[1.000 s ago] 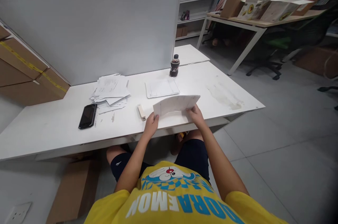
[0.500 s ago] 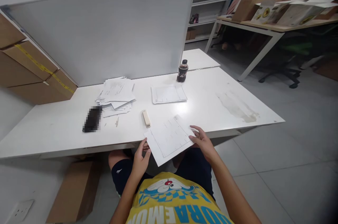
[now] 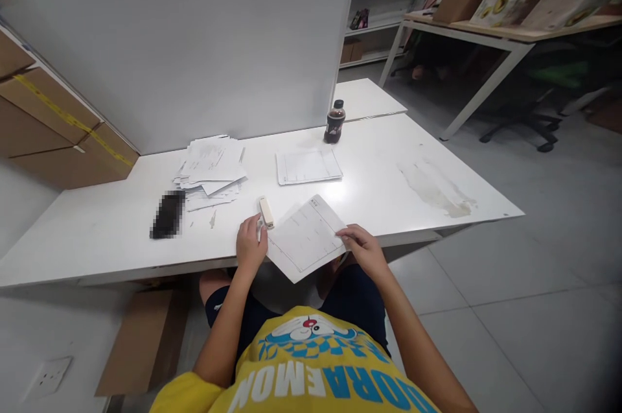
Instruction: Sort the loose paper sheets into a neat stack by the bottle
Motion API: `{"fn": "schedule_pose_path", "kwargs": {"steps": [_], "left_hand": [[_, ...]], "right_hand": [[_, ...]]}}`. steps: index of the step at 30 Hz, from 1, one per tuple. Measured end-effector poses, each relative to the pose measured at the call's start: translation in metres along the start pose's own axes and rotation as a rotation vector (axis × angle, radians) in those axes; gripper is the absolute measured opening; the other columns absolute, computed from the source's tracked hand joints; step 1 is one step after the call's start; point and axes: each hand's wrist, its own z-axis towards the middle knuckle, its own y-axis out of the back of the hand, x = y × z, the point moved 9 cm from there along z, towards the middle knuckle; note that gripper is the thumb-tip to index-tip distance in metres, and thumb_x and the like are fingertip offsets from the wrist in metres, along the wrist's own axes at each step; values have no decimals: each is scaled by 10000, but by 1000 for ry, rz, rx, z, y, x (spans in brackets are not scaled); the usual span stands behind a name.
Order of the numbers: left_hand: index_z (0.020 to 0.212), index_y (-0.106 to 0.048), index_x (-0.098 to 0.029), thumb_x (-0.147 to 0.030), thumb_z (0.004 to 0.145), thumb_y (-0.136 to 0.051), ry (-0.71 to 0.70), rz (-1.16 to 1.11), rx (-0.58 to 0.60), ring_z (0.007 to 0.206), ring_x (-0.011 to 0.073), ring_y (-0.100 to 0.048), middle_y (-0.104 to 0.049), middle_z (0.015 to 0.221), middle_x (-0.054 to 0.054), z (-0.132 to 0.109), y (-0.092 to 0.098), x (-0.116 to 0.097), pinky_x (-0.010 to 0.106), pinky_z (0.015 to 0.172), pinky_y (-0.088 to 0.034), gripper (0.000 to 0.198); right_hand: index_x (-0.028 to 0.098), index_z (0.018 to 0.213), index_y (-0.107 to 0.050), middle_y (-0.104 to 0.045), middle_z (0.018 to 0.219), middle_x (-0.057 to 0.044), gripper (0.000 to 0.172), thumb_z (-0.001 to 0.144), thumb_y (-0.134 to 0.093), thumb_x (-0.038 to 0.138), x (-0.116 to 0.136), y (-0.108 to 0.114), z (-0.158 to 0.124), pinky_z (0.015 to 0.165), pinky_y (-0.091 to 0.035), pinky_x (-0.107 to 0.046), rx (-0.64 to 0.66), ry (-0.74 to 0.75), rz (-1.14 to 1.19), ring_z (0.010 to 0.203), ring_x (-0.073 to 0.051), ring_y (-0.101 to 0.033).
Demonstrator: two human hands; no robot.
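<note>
My right hand [image 3: 363,246] pinches the right edge of a printed sheet of paper [image 3: 308,238], which lies slanted over the table's front edge with its near corner sticking out. At the paper's left side, my left hand [image 3: 251,246] rests at the table edge, off the sheet. Its fingers are apart and reach up beside a small cream stapler [image 3: 266,212], close to its near end; whether they touch it I cannot tell. Farther back lies a neat stack of printed sheets [image 3: 310,166].
An untidy paper pile [image 3: 211,163] lies on the left, near a dark pixelated object [image 3: 168,214]. A bottle of dark drink [image 3: 334,122] stands behind the neat stack. A whiteboard [image 3: 194,43] rises along the back, with cardboard boxes [image 3: 92,157] at the left.
My left hand has let go of the paper's left edge and moved up to the stapler. The paper has slid farther onto the table, with my right hand still holding it.
</note>
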Motion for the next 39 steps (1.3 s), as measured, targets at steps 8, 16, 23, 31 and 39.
{"fn": "schedule_pose_path", "kwargs": {"steps": [8, 16, 23, 31, 39], "left_hand": [[1127, -645, -180, -331, 945, -431, -53, 41, 91, 1027, 293, -583, -688, 1068, 123, -4, -8, 0, 425, 889, -459, 318], [1118, -617, -166, -325, 926, -471, -22, 123, 92, 1033, 310, -572, -667, 1081, 141, -1, -10, -1, 429, 855, -470, 289], [1399, -437, -135, -336, 940, -461, -80, 184, 48, 1211, 311, -531, -574, 1336, 178, -6, -5, -7, 457, 972, -446, 501], [1426, -474, -203, -199, 963, -404, -268, 279, 79, 1191, 241, -588, -567, 1412, 86, -11, -8, -25, 381, 921, -454, 467], [1391, -511, -145, -195, 940, -449, -305, 301, 50, 1146, 247, -617, -576, 1390, 122, -19, -13, -32, 378, 865, -451, 458]], "right_hand": [[216, 820, -727, -723, 829, -55, 265, 714, -584, 412, -36, 3, 1, 728, -478, -380, -64, -232, -8, 772, -235, -615], [215, 833, -733, -719, 860, -64, 302, 737, -578, 456, -26, 3, 0, 761, -491, -388, -120, -238, 28, 813, -240, -613], [208, 847, -728, -695, 904, -72, 348, 716, -634, 517, -31, -1, 7, 616, -539, -347, -82, -279, 149, 751, -213, -601], [203, 838, -734, -685, 884, -54, 329, 675, -677, 483, -39, -6, 8, 591, -545, -322, -49, -342, 228, 690, -181, -598], [194, 863, -721, -650, 786, -17, 365, 665, -672, 496, -48, -6, 13, 542, -521, -338, -25, -422, 276, 498, -143, -570]]}}
